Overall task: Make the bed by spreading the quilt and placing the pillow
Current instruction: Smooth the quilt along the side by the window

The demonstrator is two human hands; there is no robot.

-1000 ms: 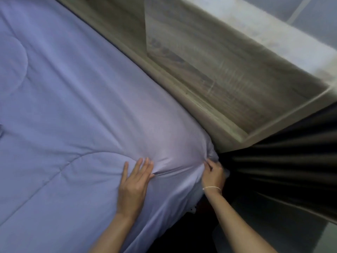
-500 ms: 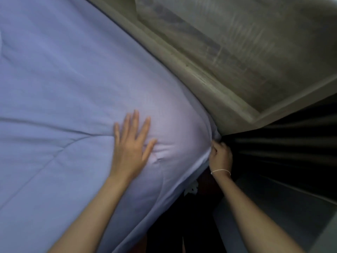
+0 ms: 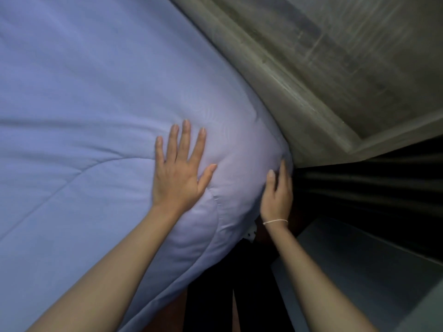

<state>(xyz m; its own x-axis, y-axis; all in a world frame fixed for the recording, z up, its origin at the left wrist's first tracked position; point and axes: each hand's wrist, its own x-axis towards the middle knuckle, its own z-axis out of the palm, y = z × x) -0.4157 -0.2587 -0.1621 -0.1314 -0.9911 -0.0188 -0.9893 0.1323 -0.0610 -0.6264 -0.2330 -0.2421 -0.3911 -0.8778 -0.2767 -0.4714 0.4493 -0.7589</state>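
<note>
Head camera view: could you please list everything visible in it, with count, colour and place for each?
Padded quilt of pale blue-lilac fabric: one, spread over the bed, filling the left and centre, its corner draped over the bed's edge at lower centre.
Grey-brown wood-grain furniture panel: one, upper right, running along the quilt's far edge.
Dark pleated curtain: one, black, right, below the wood panel.
Grey flat surface: one, lower right; what it is I cannot tell.
Thin white bracelet: one, on the right wrist.
Left hand: one, fingers spread flat, pressing the quilt near its corner.
Right hand: one, fingers straight against the quilt's corner edge.
</note>
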